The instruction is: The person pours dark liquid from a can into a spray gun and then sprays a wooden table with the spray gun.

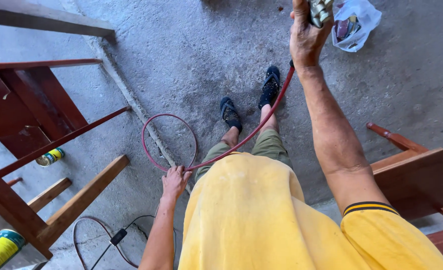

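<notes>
Clenched around a metal spray tool (pixel 320 11) at the top edge of the view, the right hand (pixel 305 37) has its grip raised well above the floor, and only the lower part of the tool shows, so its nozzle end cannot be made out. From under that fist a thin red hose (pixel 261 122) drops away, runs down past the person's feet in dark sandals (pixel 270 86), and reaches the left hand (pixel 175 181), whose grip is closed on the hose just where it curls into a loop (pixel 167 142) lying on the concrete floor (pixel 191 55). So the hose stretches between the two hands, taut-looking along the upper run and slack in the coil. A likely trouble from here, as I judge it: the loop sits close to the feet and could catch a sandal, or the hose could kink at the coil if it is pulled tight. A second run of hose and a black cable with an inline switch (pixel 118 236) lie just below the left hand and could tangle with it. To the left stands a reddish-brown wooden frame (pixel 36 107) with cans (pixel 50 157) beneath it, near enough for the hose to snag a leg. A white plastic bag (pixel 357 21) rests on the floor beside the raised hand, and another wooden piece (pixel 411 175) stands at the right.
</notes>
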